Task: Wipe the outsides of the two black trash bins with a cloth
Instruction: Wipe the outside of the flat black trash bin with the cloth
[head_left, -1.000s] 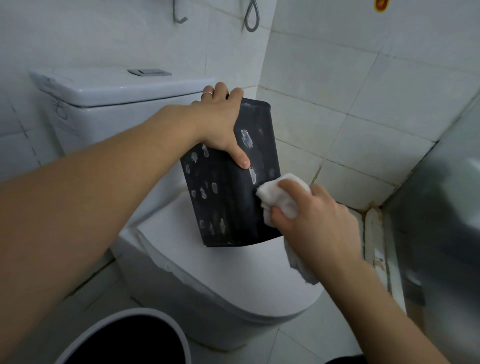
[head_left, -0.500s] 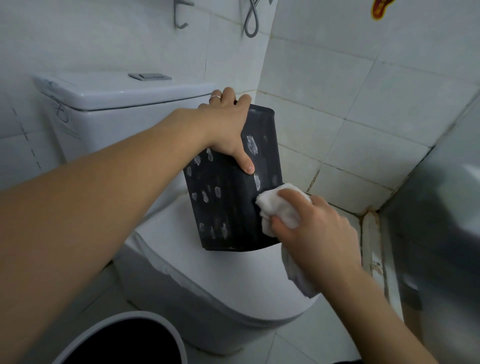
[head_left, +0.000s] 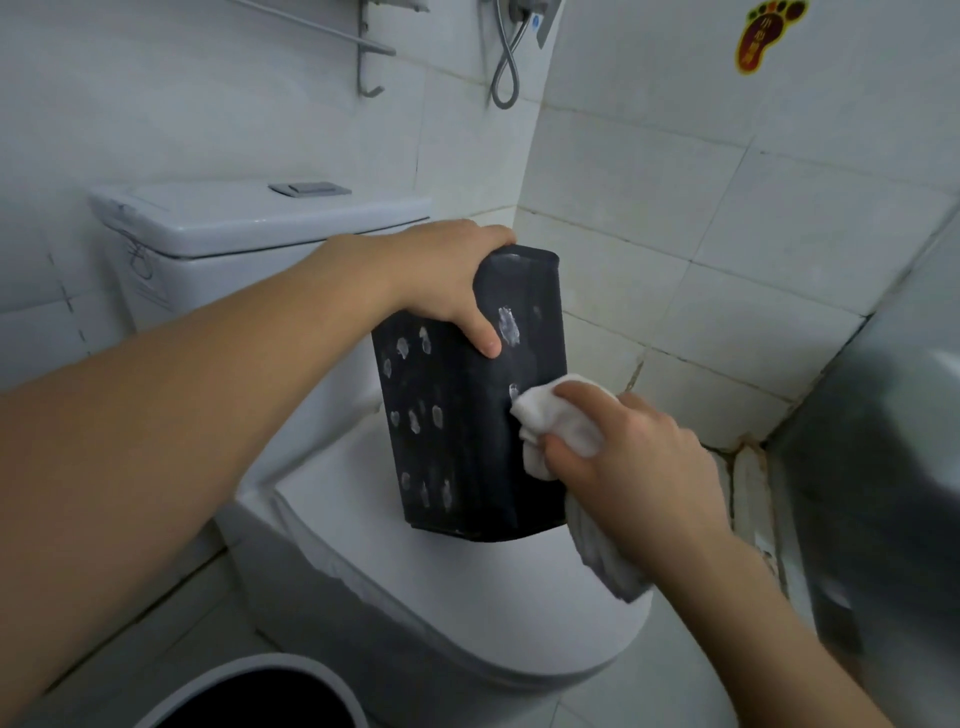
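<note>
A small black rectangular bin (head_left: 457, 441) stands on the closed toilet lid (head_left: 441, 587), its front marked with several white smudges. My left hand (head_left: 447, 280) grips the bin's top rim, thumb down on the front face. My right hand (head_left: 634, 457) holds a bunched white cloth (head_left: 550, 421) against the bin's right front edge, with the cloth's tail hanging below my palm. A second round bin (head_left: 249, 696) with a pale rim and dark inside shows at the bottom left.
The white toilet tank (head_left: 244, 228) stands behind the bin. Tiled walls close in at the back and right. A grey blurred surface (head_left: 883, 467) fills the right edge. A shower hose (head_left: 506, 73) and a metal rack (head_left: 369, 52) hang above.
The view has tilted so everything sits lower in frame. My right hand holds the cloth against the bin's right edge in every frame, shifting only slightly. My left hand keeps its grip on the rim.
</note>
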